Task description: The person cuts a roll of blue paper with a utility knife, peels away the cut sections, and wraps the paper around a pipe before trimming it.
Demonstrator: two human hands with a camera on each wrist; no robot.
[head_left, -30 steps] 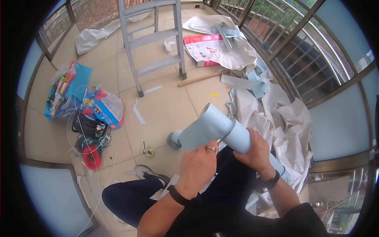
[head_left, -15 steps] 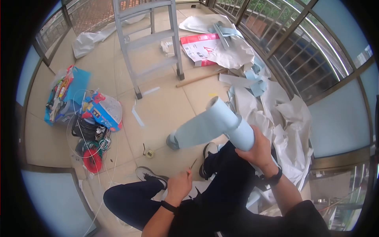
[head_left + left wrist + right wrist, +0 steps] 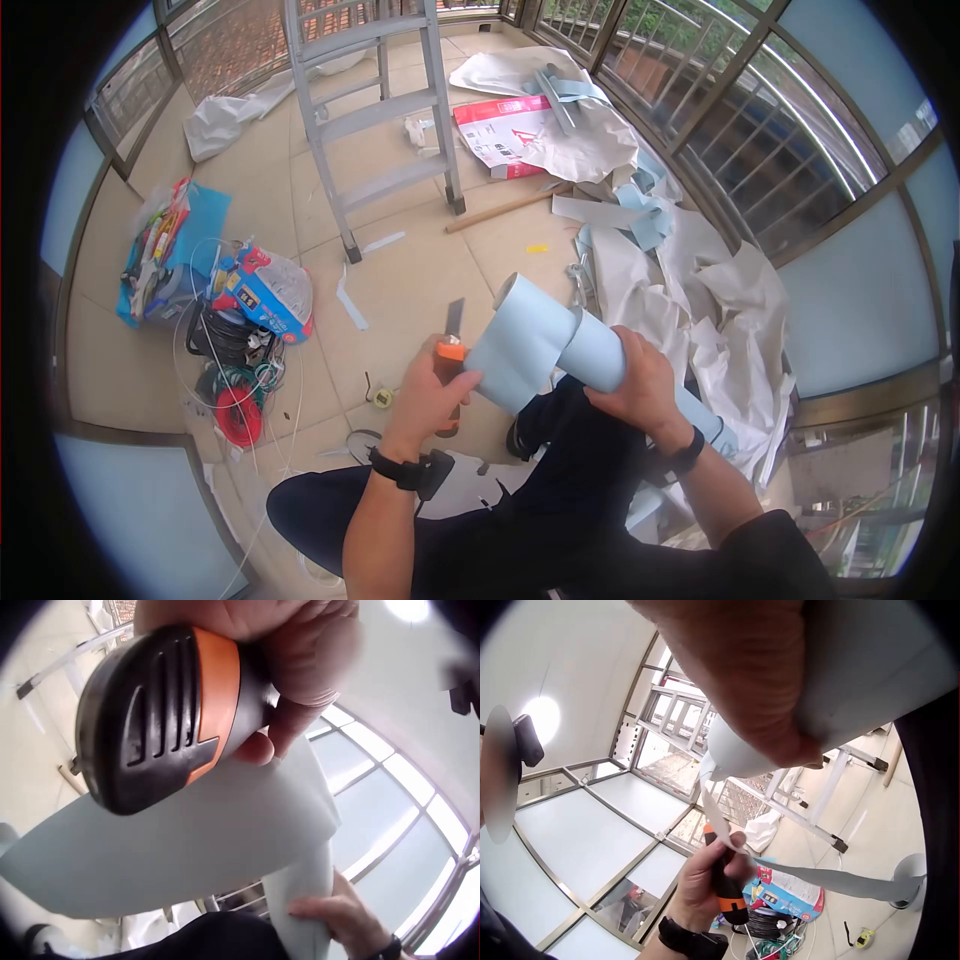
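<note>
My left hand [image 3: 422,400] grips an orange-and-black utility knife [image 3: 449,362], its blade [image 3: 455,318] out and pointing up and away. The same hand's thumb and fingertip are at the edge of a loose pale blue sheet [image 3: 202,840]. That sheet comes off a pale blue roll [image 3: 598,352], which slants across above my right thigh. My right hand [image 3: 645,385] is wrapped round the roll's near part. In the right wrist view the sheet hangs as a narrow band [image 3: 825,879] toward a small round end [image 3: 910,883] near the floor.
A grey stepladder [image 3: 385,120] stands ahead. On the right lie crumpled white sheeting [image 3: 690,300] and blue scraps [image 3: 645,215]. A wooden stick [image 3: 505,208] and a tape measure [image 3: 382,398] are on the tiles. At left are a tool bag [image 3: 165,255], a blue-and-red package [image 3: 265,285] and red cord [image 3: 238,415].
My left hand drew back from the roll toward my lap, then moved forward with the knife raised to the sheet's loose edge. My right hand has kept hold of the roll.
</note>
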